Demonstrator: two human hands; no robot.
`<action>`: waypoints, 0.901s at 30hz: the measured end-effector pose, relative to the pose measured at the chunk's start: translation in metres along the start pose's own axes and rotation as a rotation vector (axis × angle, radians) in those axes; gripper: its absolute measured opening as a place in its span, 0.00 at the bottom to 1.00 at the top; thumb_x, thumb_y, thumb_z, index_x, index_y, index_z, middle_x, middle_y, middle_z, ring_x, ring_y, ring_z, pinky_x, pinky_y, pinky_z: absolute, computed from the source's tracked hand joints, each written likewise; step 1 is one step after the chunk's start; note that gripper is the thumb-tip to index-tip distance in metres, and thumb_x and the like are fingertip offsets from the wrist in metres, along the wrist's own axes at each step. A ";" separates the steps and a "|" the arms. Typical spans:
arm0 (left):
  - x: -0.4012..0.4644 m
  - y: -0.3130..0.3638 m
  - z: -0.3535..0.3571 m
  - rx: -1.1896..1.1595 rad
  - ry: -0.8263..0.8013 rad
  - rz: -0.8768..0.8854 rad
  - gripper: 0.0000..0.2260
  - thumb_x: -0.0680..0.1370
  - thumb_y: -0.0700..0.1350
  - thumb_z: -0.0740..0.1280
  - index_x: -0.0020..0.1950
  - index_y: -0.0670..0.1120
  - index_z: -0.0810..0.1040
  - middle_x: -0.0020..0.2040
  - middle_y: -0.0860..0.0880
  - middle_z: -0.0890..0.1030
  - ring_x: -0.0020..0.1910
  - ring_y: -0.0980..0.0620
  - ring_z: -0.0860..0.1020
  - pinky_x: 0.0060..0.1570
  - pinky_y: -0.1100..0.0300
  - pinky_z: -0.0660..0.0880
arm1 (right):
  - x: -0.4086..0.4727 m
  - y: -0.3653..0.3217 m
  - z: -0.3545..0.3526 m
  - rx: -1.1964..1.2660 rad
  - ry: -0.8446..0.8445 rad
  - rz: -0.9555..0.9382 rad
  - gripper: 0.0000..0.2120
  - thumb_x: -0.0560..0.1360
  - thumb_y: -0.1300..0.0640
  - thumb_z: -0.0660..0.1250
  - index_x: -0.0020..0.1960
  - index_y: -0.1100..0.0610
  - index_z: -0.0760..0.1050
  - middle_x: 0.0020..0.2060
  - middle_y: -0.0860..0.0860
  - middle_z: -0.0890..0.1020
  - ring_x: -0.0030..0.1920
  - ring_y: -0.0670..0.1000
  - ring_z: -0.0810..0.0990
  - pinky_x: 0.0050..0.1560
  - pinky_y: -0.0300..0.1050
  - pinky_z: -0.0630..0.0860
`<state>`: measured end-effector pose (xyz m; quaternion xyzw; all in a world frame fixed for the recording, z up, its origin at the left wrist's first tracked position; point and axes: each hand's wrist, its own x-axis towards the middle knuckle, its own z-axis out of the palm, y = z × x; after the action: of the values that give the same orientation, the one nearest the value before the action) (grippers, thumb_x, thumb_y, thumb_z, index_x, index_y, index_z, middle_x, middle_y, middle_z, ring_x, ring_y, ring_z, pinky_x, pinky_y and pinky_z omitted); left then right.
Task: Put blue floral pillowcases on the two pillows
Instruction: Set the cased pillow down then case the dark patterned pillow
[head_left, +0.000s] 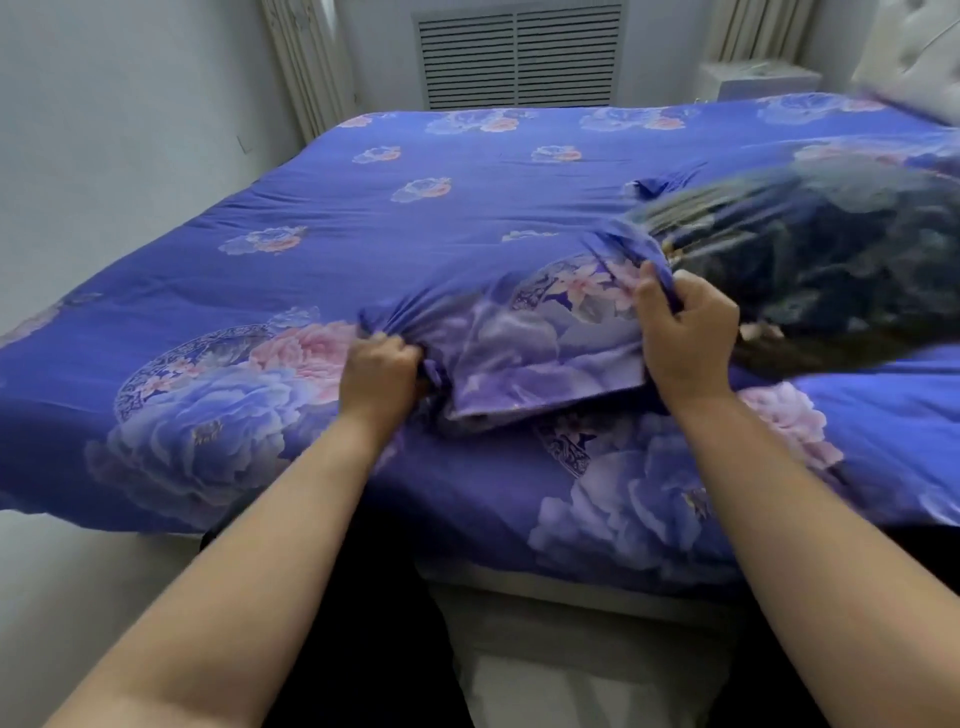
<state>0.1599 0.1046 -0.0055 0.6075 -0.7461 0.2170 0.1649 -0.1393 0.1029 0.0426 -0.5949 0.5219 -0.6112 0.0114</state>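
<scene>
Two bare hands worked at the near edge of a bed covered by a blue floral bedspread (467, 171). Farthest left stood a plain white wall (130, 104), and a louvered vent (519, 54) sat in the wall beyond the bed. The left hand (382, 371) had its fingers curled tight around a bunched corner of the blue floral pillowcase (540, 343), gathering the cloth into a knot of folds. The pillowcase stretched rightward from there, lying on the bedspread, its open hem turned toward the person. The right hand (685, 332) gripped the other side of the pillowcase's opening, thumb on top and fingers closed around the fabric. Just beyond that hand, a dark patterned pillow (831, 260) lay on the bed, blurred, its near end touching the pillowcase's mouth; whether it had entered could not be told. A white tufted headboard (919, 47) showed at far right.
</scene>
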 end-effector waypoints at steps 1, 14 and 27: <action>0.010 -0.007 -0.003 0.022 -0.006 -0.029 0.16 0.70 0.54 0.63 0.34 0.42 0.78 0.35 0.41 0.77 0.37 0.40 0.77 0.36 0.52 0.71 | -0.013 -0.001 -0.004 -0.042 0.027 0.000 0.22 0.76 0.47 0.61 0.29 0.55 0.59 0.23 0.51 0.61 0.26 0.52 0.62 0.30 0.46 0.57; 0.017 -0.035 -0.036 -1.024 -0.216 -0.682 0.11 0.81 0.46 0.59 0.43 0.43 0.75 0.31 0.50 0.82 0.33 0.53 0.82 0.44 0.54 0.77 | -0.064 0.003 -0.037 0.052 -0.159 0.584 0.22 0.77 0.50 0.63 0.27 0.54 0.61 0.22 0.49 0.62 0.26 0.50 0.60 0.31 0.46 0.59; 0.014 0.034 -0.012 -0.401 -0.429 -0.556 0.12 0.79 0.44 0.58 0.54 0.37 0.75 0.55 0.35 0.78 0.54 0.36 0.75 0.45 0.53 0.67 | -0.136 0.013 -0.022 -0.046 0.075 0.659 0.19 0.81 0.49 0.56 0.44 0.63 0.75 0.41 0.64 0.80 0.44 0.64 0.78 0.39 0.46 0.65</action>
<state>0.1238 0.1048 0.0081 0.7734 -0.5985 -0.1173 0.1730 -0.1237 0.1974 -0.0572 -0.3714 0.6999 -0.5842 0.1759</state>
